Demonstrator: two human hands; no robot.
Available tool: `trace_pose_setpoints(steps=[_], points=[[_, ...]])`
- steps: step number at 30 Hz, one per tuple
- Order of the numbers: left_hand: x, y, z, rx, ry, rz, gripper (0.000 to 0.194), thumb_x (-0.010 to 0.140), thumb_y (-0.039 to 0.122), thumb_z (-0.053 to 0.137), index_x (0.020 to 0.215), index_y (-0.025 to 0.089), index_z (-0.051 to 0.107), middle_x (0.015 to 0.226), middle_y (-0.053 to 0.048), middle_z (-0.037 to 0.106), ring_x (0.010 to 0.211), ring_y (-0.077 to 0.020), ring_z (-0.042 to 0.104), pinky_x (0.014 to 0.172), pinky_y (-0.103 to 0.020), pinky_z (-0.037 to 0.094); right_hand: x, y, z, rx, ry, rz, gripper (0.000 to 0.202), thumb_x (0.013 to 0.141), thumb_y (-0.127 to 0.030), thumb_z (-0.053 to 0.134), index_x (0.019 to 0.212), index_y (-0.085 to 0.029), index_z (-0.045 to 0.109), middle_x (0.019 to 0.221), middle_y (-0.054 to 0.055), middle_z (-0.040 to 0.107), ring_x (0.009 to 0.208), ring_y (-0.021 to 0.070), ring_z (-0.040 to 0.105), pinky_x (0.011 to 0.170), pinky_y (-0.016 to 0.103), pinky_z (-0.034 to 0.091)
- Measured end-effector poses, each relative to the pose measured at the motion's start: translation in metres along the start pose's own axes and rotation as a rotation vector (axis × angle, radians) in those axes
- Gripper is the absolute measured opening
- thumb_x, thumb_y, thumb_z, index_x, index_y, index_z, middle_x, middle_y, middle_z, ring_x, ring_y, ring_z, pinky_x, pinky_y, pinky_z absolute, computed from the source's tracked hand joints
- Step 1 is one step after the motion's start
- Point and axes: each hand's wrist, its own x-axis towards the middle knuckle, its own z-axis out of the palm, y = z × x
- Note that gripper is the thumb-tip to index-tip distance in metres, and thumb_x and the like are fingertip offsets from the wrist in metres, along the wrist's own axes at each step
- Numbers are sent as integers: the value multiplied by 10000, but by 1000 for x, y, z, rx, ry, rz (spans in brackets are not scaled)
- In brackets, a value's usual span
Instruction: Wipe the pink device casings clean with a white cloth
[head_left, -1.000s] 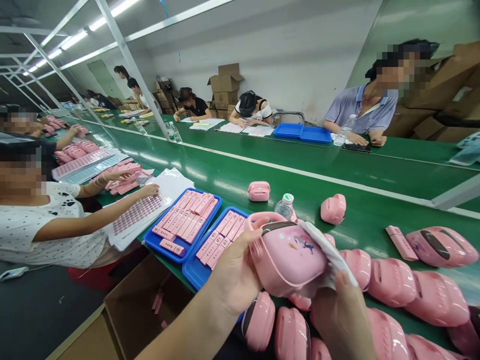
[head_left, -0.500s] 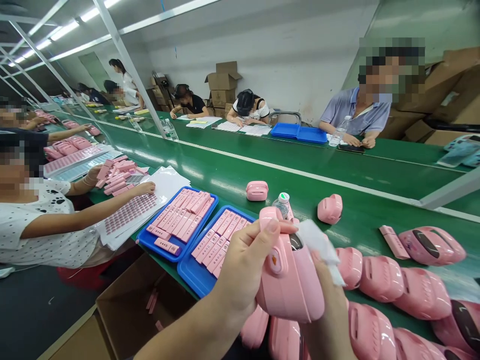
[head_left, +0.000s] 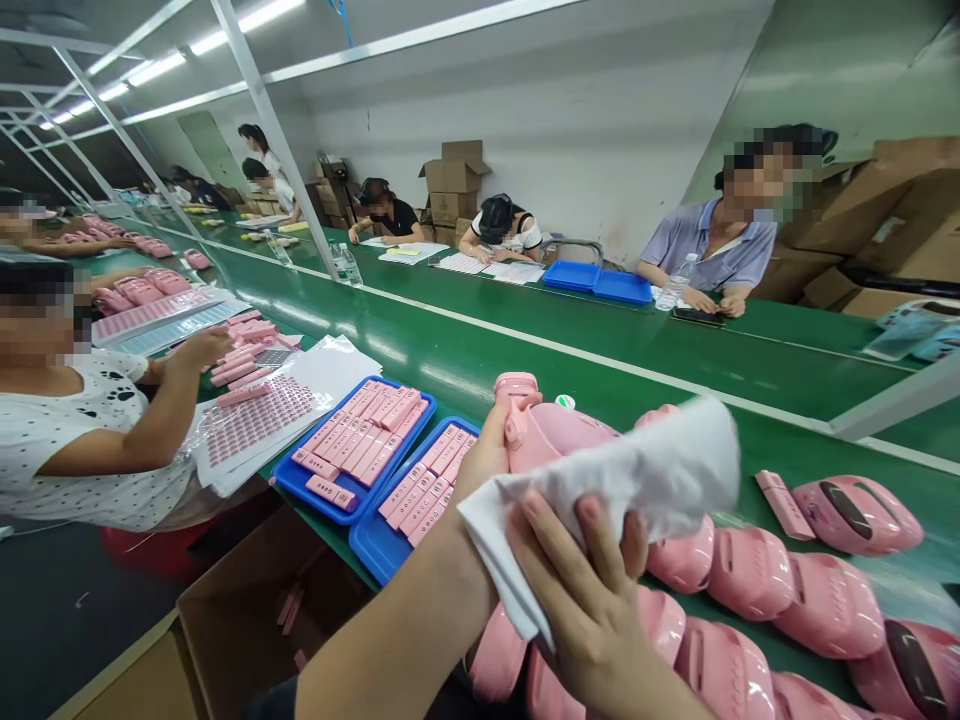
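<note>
In my left hand (head_left: 481, 462) is a glossy pink plastic housing (head_left: 551, 432), gripped at its left side; the cloth covers much of it. My right hand (head_left: 589, 590) holds a crumpled white cloth (head_left: 679, 465) across the front of the housing, fingers curled against the fabric. Whether the cloth presses on the housing surface all along cannot be made out. Below and to the right, rows of similar pink housings (head_left: 750, 572) sit on the green table, one with a dark panel (head_left: 911, 660) nearest the right edge.
Two blue trays (head_left: 352, 512) of pink bars lie left of my hands. A co-worker (head_left: 105, 430) sits at the left beside printed sheets (head_left: 255, 425). An open cardboard box (head_left: 225, 640) stands below the table edge. Several people sit across the green table (head_left: 480, 345).
The housing has turned and tilted away in my left hand. My right hand has brought the cloth from behind it to the front. The co-worker's arm at left has drawn back.
</note>
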Motion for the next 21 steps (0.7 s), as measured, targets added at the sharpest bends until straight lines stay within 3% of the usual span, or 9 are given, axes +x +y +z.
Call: trace_pose_setpoints(steps=[3, 5, 8, 11, 13, 17, 19, 21], points=[[3, 1, 6, -183, 23, -139, 366, 849, 437, 466, 757, 135, 651, 617, -37, 644, 719, -208, 647, 758, -313, 491, -11, 1, 13, -69, 188, 101, 537, 869, -100, 401, 1404, -129, 368, 1521, 41, 178, 1406, 280, 55, 1155, 438, -11], [1, -1, 8, -296, 16, -162, 332, 849, 363, 440, 695, 143, 634, 605, -36, 645, 763, -212, 654, 809, -316, 484, -9, 5, 14, -31, 364, 268, 547, 908, -144, 409, 1441, -180, 292, 1534, 50, 130, 1400, 296, 100, 1141, 497, 80], [-1, -7, 6, -324, -34, -126, 286, 820, 309, 446, 698, 139, 641, 597, -36, 648, 799, -224, 655, 838, -332, 479, -5, 13, 12, 345, 552, 684, 478, 940, -359, 415, 1399, -233, 374, 1493, 63, 257, 1346, 331, 268, 1093, 549, 228], [2, -14, 3, -303, -125, -129, 257, 788, 293, 465, 763, 125, 658, 651, -44, 667, 832, -232, 649, 841, -334, 475, -8, 14, 14, 668, 536, 1015, 560, 907, -511, 410, 1361, -183, 411, 1386, 121, 422, 1271, 340, 396, 1039, 542, 339], [5, -19, 1, -302, -172, -100, 237, 769, 300, 492, 759, 131, 657, 684, -40, 678, 841, -228, 647, 842, -322, 472, -7, 9, 15, 772, 533, 1111, 539, 919, -483, 383, 1365, -182, 398, 1316, 124, 500, 1233, 313, 452, 997, 512, 405], [7, -25, -6, -252, -285, -32, 332, 811, 386, 504, 924, 128, 679, 853, -55, 719, 982, -250, 622, 913, -332, 439, 7, 0, 13, 946, 744, 1290, 570, 908, -467, 403, 1397, -183, 332, 1275, 96, 547, 1209, 258, 488, 959, 416, 467], [5, -24, -13, -147, -385, -15, 367, 851, 361, 481, 1057, 115, 658, 988, -81, 713, 1045, -249, 602, 949, -331, 416, 7, 2, 11, 859, 788, 1348, 536, 921, -446, 386, 1389, -187, 345, 1291, 80, 539, 1186, 249, 514, 911, 371, 508], [3, -23, -21, -10, -429, -50, 378, 876, 331, 470, 1167, 135, 610, 1125, -93, 675, 1078, -236, 590, 955, -328, 410, -1, 7, 11, 693, 730, 1326, 470, 939, -394, 377, 1363, -189, 391, 1239, 66, 581, 1110, 253, 574, 840, 343, 548]])
